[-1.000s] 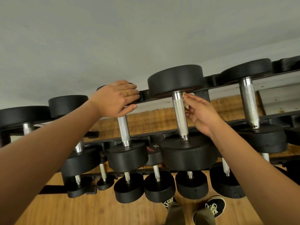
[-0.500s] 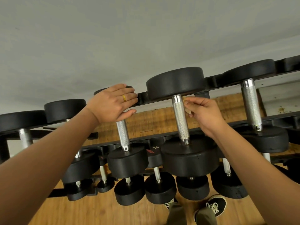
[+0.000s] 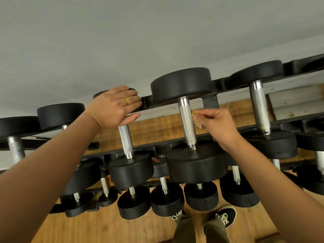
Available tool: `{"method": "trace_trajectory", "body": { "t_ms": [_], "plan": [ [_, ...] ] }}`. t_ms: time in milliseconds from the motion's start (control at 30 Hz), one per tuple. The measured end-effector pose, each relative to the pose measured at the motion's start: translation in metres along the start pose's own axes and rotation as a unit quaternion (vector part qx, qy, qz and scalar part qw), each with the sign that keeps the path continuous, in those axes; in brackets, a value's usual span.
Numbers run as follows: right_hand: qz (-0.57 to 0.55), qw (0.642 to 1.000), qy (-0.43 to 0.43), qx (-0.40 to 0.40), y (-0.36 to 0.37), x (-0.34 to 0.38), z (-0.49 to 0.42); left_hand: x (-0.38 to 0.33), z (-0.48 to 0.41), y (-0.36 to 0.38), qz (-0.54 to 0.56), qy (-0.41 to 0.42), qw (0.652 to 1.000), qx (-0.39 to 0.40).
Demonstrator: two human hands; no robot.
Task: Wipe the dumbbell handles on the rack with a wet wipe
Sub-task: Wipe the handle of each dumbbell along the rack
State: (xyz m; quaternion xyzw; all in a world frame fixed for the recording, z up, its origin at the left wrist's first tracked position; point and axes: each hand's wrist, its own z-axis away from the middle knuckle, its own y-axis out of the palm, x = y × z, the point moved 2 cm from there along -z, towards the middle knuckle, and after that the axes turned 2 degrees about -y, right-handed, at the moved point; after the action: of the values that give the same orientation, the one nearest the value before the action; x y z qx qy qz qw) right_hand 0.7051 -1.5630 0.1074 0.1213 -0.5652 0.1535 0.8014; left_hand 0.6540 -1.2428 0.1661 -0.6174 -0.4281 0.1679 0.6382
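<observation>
1. Dumbbell handle [image 3: 187, 123] on the top tier of the rack [image 3: 298, 66], mid-frame: knurled steel between two black heads, a smooth collar at each end.
2. Wet wipe [image 3: 193, 112], balled small and yellowish, pressed to the handle's right side in its upper half and mostly hidden by fingers.
3. Right hand [image 3: 217, 124] pinching that wipe, fingers curled tight round it, knuckles in the gap toward the next handle on the right.
4. Room to slide: bare knurling below the wipe down to the near collar, only a short stretch above before the far head.
5. Left hand [image 3: 114, 107] flat on the far head of the neighbouring dumbbell, fingers straight, thumb spread, gripping nothing; one gold ring [image 3: 127, 101].
6. Count: five handles plain along the top tier, two hands, one wipe. Lower tiers packed with smaller dumbbells, number unclear.
7. Wooden floor [image 3: 87, 227] beneath, two dark shoes [image 3: 230, 212] at the bottom edge.
</observation>
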Motion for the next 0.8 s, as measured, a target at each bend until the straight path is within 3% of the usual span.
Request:
{"method": "trace_trajectory", "body": {
  "t_ms": [233,367,567,800],
  "plan": [
    [-0.017,1.000,0.004,0.009,0.001,0.013,-0.004,-0.001,-0.002,-0.001,0.001,0.000,1.000,-0.005],
    [0.066,0.995,0.039,0.057,-0.013,-0.002,0.020,-0.001,-0.001,-0.001,0.000,-0.001,1.000,-0.006],
    [0.057,0.998,0.028,0.020,-0.010,0.005,0.005,-0.002,-0.001,-0.001,0.002,0.000,1.000,-0.008],
    [0.179,0.969,0.072,0.153,-0.023,0.000,0.031,-0.002,-0.001,-0.002,0.005,0.000,1.000,-0.004]
  ]
}}
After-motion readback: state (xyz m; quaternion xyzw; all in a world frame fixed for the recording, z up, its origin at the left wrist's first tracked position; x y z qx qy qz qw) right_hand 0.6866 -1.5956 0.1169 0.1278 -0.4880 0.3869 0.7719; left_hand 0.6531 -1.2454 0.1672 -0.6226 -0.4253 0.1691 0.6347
